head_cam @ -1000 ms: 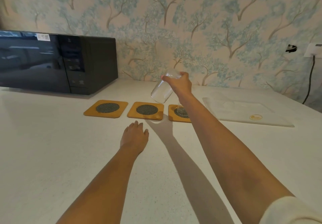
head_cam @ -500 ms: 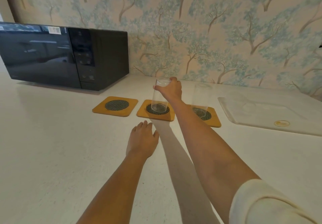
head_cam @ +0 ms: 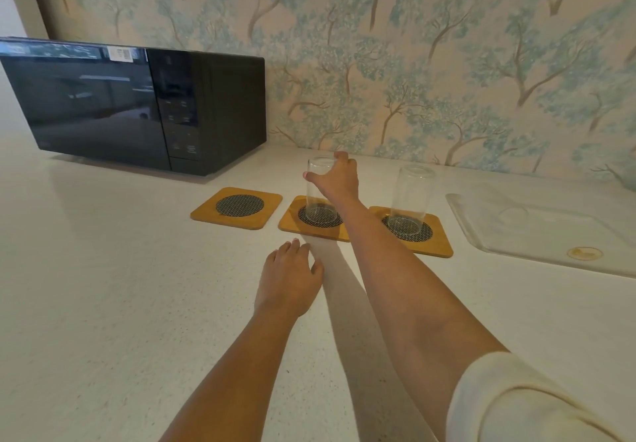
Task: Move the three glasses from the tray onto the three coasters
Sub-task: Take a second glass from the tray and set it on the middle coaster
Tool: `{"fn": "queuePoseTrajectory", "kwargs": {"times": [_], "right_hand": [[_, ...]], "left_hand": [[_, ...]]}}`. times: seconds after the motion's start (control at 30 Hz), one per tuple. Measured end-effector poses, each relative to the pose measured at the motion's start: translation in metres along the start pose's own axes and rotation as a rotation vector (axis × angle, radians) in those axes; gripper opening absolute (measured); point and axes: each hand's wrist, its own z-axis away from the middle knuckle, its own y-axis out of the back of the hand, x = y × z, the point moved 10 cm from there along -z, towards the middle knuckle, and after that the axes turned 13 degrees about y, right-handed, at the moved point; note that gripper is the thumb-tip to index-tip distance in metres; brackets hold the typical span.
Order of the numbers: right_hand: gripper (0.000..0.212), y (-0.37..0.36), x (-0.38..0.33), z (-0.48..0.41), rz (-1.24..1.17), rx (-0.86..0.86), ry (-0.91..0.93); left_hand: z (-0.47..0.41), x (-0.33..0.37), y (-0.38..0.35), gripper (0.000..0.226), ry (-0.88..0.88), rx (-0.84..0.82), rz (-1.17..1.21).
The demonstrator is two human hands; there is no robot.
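Glasses now stand on two coasters: the middle glass [head_cam: 320, 193], tilted in the air a second ago, rests upright on the middle coaster [head_cam: 315, 218] with the right hand [head_cam: 339, 176] gripping its top, left hand [head_cam: 287, 278] flat and open, leaving the left coaster [head_cam: 236, 207] bare

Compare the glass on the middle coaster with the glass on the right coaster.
The middle glass has the right hand gripping its top; the right glass stands free. The middle glass sits on the middle coaster, nearer the microwave; the right glass is nearer the tray. Both are clear, upright tumblers.
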Motion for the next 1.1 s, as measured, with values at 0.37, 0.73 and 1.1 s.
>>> {"fn": "queuePoseTrajectory", "kwargs": {"times": [0.37,0.73,1.1], "right_hand": [[0.104,-0.011,0.016,0.013,-0.010,-0.059,-0.106],[0.097,-0.017,0.020,0.016,-0.033,-0.034,-0.088],[0.097,-0.017,0.032,0.032,-0.078,-0.044,-0.095]], "left_hand": [[0.003,0.001,0.004,0.053,-0.006,0.007,0.017],[0.006,0.002,0.006,0.053,-0.011,-0.004,0.027],[0.005,0.002,0.003,0.053,-0.016,0.006,0.015]]}}
